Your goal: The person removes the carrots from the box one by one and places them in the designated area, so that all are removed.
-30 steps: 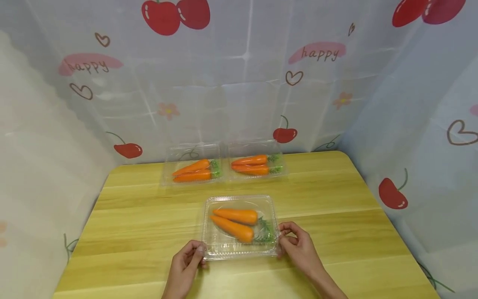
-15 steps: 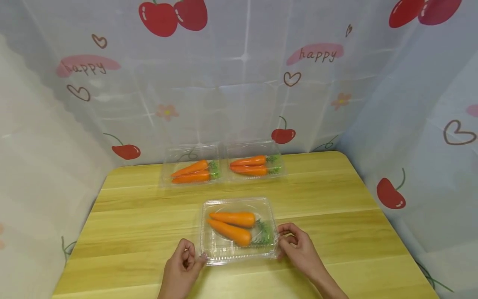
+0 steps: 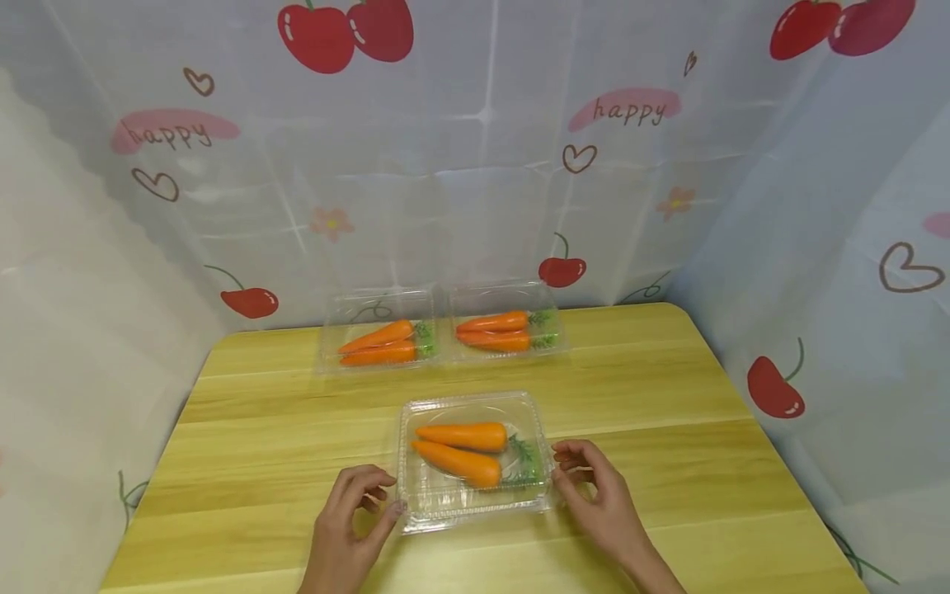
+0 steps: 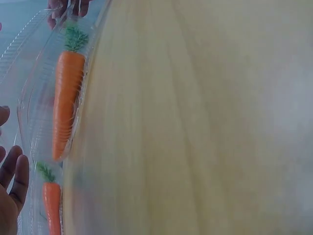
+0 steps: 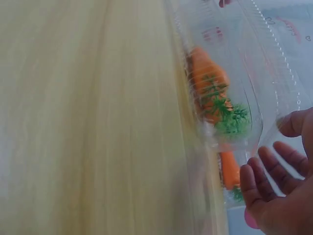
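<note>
A clear plastic clamshell box [image 3: 475,500] with a closed-looking lid lies near the front of the table. Inside are two orange carrots [image 3: 458,464] with green tops [image 3: 523,462] at the right. My left hand [image 3: 345,516] is at the box's front left corner, thumb tip at the edge and fingers spread loosely off it. On the other side, my right hand [image 3: 603,499] has its fingertips by the right edge; whether they touch is hard to tell. In the right wrist view, this hand's fingers [image 5: 281,171] look extended beside the box, gripping nothing.
Two more clear boxes, one at the back left [image 3: 382,305] and one at the back right [image 3: 496,299], stand side by side near the far table edge. Each contains two carrots. Printed curtains [image 3: 460,198] enclose the wooden table [image 3: 275,445] behind and at both sides.
The box has shifted slightly toward me and left. My left hand has released its front left corner, moving left with fingers opening. The right hand's fingers have loosened at the right edge.
</note>
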Motion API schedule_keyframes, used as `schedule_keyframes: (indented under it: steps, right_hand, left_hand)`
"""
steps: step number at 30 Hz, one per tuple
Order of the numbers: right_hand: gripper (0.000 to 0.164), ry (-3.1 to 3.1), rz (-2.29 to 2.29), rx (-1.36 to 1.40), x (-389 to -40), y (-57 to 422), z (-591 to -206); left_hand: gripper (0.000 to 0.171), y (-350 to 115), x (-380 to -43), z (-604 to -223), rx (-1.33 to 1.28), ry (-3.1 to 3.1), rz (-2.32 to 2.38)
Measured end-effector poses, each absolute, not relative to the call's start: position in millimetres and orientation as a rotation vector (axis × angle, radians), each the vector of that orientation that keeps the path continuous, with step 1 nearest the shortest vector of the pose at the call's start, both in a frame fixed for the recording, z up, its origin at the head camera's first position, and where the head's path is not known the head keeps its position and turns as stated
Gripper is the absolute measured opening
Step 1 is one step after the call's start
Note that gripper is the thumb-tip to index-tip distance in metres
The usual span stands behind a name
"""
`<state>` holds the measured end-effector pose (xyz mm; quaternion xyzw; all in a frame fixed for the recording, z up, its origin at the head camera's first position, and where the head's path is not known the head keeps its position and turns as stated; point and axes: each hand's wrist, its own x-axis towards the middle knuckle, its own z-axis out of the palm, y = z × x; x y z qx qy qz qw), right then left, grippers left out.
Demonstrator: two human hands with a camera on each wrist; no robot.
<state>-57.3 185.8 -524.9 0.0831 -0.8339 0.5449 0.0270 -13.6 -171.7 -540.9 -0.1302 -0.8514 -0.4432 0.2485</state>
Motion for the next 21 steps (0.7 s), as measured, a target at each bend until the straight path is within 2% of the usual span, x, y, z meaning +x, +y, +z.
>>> schedule_keyframes:
  steps: [5, 9, 13, 21]
  right_hand:
    - [0.024, -2.461, 1.665, 0.417, -56, 190, -528]
    - [0.031, -2.344, 1.673, 0.562, -58, 192, -529]
    - [0.035, -2.266, 1.689, 0.613, -64, 192, -528]
    - [0.033, -2.147, 1.714, 0.645, -84, 189, -521]
  left_hand:
    - [0.044, -175, -17, -538, -0.352, -2.367, -1.186]
    - [0.04, -176, -22, -532, -0.36, -2.373, -1.235]
    - [0.04, -177, -31, -525, -0.412, -2.316, -1.237]
    - [0.04, -180, -53, -511, -0.505, -2.22, -1.209]
